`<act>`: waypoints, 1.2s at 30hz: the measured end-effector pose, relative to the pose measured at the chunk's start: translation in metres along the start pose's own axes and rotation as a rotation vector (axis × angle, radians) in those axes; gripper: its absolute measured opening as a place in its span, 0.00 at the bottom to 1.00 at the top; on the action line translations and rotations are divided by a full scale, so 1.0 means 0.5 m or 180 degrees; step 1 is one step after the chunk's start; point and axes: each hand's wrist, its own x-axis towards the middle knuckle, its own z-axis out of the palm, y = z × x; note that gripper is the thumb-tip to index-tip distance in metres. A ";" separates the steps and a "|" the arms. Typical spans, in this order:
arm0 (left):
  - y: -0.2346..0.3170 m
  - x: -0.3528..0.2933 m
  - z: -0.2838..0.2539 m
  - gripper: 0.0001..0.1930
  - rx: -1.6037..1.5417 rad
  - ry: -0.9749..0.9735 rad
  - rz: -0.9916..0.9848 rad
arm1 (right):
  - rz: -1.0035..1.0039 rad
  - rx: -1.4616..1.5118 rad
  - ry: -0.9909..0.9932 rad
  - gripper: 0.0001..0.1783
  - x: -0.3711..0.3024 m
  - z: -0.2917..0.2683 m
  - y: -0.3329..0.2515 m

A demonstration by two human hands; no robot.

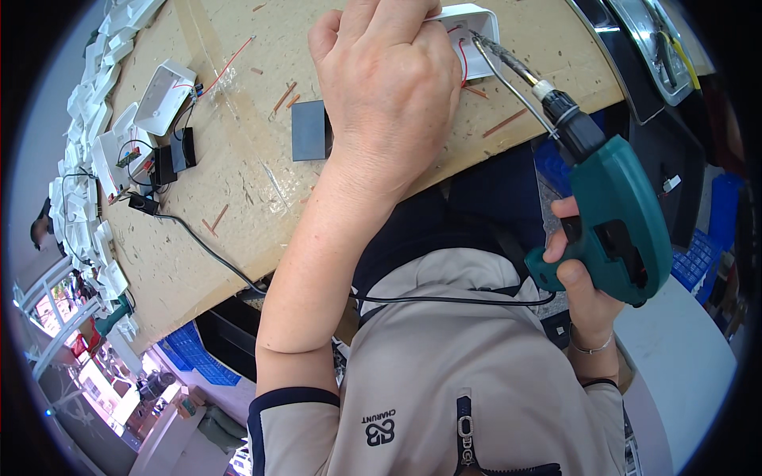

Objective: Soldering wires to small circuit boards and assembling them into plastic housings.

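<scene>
My right hand (583,289) is closed around the handle of a green soldering gun (627,210). Its dark tip and a thin metal feed tube (512,91) reach over a small white plastic box (486,65) at the table's near edge. Red wires (463,59) run inside the box, close to the tip; whether they touch is too small to tell. My left hand (389,87) covers the box's left part, fingers bent and closed. What those fingers grip is hidden. Just left of that wrist lies a dark grey rectangular block (309,131), partly covered by the hand.
Opened white boxes (164,99) with wires and black parts (171,159) lie at the left. A long heap of white casings (79,182) lines the table's far-left edge. Brown sticks (284,95) are scattered about. A black cable (444,300) crosses my lap to the gun. Trays (655,47) stand far right.
</scene>
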 end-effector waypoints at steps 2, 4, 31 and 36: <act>0.000 0.000 0.000 0.03 -0.0026 0.0021 -0.0011 | -0.0033 0.0105 0.0060 0.35 -0.001 0.000 0.001; 0.000 -0.001 -0.001 0.03 -0.0069 0.0002 -0.0040 | -0.0228 0.0022 0.0123 0.35 -0.002 -0.001 0.004; 0.053 0.053 -0.156 0.24 -0.0033 -0.2176 -0.2439 | -0.1082 0.0426 0.0120 0.33 0.010 -0.004 0.017; 0.003 0.060 -0.256 0.14 -0.1026 -0.1489 -0.4298 | -0.1078 0.0570 -0.0035 0.31 0.012 -0.002 0.015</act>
